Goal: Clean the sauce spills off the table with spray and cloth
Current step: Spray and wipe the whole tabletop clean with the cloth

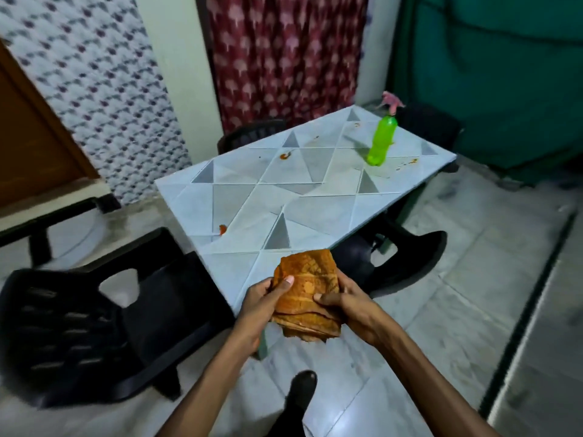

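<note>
Your left grip [262, 298] & right grip [347, 305] both pinch the folded cloth [307, 298] by the counter [246, 203], near corner. Spray bottle [382, 140] stands at far end. Wipe w/o spraying & you'll prob smear the sauce spots [222, 229]; a hasty reach could tip it

One table [239, 197], one cloth [307, 298], one spray bottle [382, 141], at least three black chairs [63, 326].
</note>
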Available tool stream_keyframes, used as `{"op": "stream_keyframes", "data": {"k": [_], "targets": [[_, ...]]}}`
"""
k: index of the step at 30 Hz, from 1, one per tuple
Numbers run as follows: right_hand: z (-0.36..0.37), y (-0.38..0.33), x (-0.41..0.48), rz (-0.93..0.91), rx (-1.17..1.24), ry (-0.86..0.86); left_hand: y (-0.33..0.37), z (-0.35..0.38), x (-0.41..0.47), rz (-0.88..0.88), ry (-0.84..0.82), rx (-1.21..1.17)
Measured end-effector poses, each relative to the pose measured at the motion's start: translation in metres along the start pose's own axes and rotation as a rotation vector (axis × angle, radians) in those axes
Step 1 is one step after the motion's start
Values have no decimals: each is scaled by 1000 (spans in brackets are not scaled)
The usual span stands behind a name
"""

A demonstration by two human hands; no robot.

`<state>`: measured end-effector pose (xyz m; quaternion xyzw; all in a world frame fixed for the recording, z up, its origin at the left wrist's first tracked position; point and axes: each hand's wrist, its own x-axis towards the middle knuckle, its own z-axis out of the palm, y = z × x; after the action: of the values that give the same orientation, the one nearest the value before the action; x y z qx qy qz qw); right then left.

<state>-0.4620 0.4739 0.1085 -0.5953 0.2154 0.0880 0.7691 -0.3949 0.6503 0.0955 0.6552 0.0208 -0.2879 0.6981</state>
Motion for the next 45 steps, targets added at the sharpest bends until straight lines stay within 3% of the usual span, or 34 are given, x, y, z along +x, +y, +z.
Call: {"op": "stream_keyframes", "data": {"k": [12,22,28,32,36,45], "targets": [[-177,-100,94,-144,82,286,84,181,187,20,-242,179],[-404,-159,153,-140,173,312,97,383,301,-33,-356,182],[-537,-213,184,-74,178,192,99,490,359,-33,-174,210],[-595,-241,219,-9,185,106,121,513,393,17,86,102],[-636,-277,270,20,180,19,143,518,437,93,245,59],[-663,-339,397,74,34,-148,150,554,530,136,330,-17]]}}
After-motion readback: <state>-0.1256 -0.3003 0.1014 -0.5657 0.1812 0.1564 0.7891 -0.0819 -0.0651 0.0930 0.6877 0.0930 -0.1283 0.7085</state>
